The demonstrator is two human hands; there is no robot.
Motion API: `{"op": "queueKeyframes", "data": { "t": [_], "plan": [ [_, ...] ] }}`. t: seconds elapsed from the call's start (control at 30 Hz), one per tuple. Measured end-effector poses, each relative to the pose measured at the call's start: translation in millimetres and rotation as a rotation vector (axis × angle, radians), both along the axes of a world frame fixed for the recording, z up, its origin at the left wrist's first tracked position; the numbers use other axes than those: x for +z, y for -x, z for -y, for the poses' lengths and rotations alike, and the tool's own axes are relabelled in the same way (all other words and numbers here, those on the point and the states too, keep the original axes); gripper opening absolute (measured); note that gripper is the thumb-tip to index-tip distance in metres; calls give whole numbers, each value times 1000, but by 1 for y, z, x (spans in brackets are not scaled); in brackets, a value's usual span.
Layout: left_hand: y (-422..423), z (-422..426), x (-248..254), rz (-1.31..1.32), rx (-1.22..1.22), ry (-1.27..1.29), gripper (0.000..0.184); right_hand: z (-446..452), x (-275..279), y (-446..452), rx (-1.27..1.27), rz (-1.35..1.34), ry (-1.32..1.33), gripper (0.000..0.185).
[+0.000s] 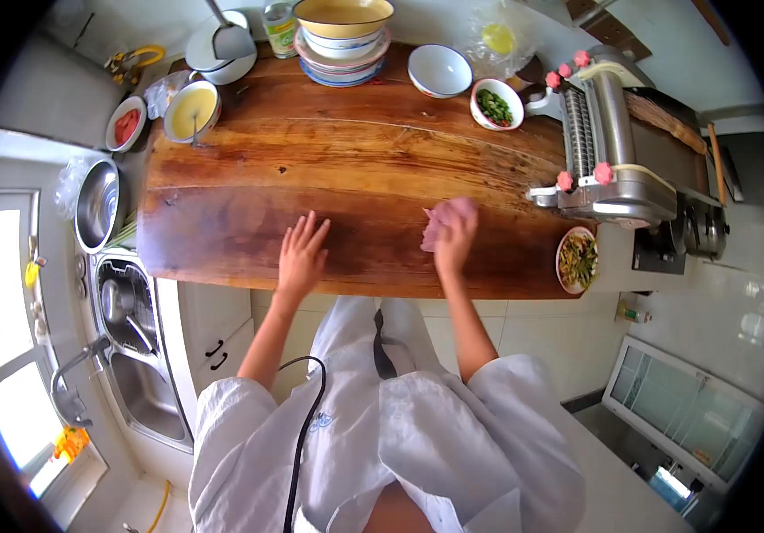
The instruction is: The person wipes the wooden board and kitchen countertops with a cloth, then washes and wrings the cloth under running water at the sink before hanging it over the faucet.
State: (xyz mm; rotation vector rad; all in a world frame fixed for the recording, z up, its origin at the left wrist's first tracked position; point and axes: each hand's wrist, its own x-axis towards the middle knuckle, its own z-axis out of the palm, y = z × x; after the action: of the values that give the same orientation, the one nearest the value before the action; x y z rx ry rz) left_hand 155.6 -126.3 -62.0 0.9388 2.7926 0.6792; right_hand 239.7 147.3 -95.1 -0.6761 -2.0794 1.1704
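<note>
Gripping one pink cloth [441,220], the right hand [457,249] is pressing it onto the near side of one wooden table [355,182], right of center. One left hand [303,258] is resting on the wood to the left, fingers spreading apart. Two bowls are sitting at the far right: one white bowl [440,71] and one bowl of chopped greens [496,105]. One yellow-filled bowl [193,111] is holding one spoon [195,129] at the far left. One roller machine [615,124], showing five pink knobs [603,173], is standing at the right.
</note>
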Motion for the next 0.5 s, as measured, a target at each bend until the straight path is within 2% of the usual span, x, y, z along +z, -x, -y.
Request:
{"op": "queueKeyframes", "data": {
  "t": [0.03, 0.13, 0.2, 0.23, 0.3, 0.37, 0.43, 0.47, 0.5],
  "plan": [
    [-9, -8, -1, 9, -33, -7, 54, 14, 1, 8, 26, 114, -332, 31],
    [-31, -19, -12, 44, -25, -5, 56, 44, 11, 23, 68, 206, -399, 29],
    [-32, -20, -15, 72, -1, 15, 56, 33, 1, 30, 80, 380, -541, 29],
    [-34, -17, -16, 71, -14, 17, 56, 24, -5, 27, 67, 383, -538, 29],
    [-32, -17, -18, 64, -23, 32, 56, -3, -14, 28, 240, 380, -523, 29],
    [-30, -18, -17, 75, -30, 45, 56, -19, -4, 53, 164, 416, -567, 33],
    [-30, -18, -16, 88, -42, 63, 56, -15, 10, 100, 146, 320, -96, 36],
    [-29, -19, -16, 102, -30, 84, 57, -9, -34, 135, 315, 47, 255, 40],
    [-30, -20, -15, 120, -20, 108, 57, 5, -55, 155, 459, -62, 408, 41]
  ]
}}
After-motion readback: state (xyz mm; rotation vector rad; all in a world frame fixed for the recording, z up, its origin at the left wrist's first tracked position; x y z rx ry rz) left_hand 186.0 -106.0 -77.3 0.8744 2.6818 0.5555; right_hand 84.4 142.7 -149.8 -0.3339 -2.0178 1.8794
